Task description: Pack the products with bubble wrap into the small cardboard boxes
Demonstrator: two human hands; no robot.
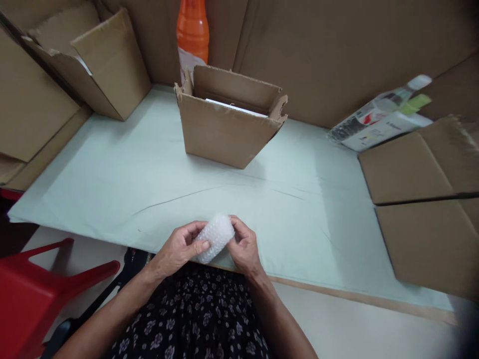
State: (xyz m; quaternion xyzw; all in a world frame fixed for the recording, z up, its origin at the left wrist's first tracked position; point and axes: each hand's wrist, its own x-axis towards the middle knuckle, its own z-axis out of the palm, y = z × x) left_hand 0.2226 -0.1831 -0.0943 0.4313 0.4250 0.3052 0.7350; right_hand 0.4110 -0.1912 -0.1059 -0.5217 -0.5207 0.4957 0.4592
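Near the front edge of the table, a small roll of bubble wrap point(216, 238) is held between both hands, tilted with its upper end to the right. The fingers and thumb of my left hand point(182, 248) close around its left side. My right hand point(244, 245) grips it at the right end, fingertips partly hidden behind it. Whether anything is wrapped inside cannot be made out.
An opened cardboard box point(220, 132) stands mid-table with a white edge inside. Behind it is an orange bottle point(192, 30). More cardboard boxes stand left point(119, 65) and right point(407, 167). A clear bottle point(374, 109) leans at the back right. A red stool point(33, 294) is at lower left.
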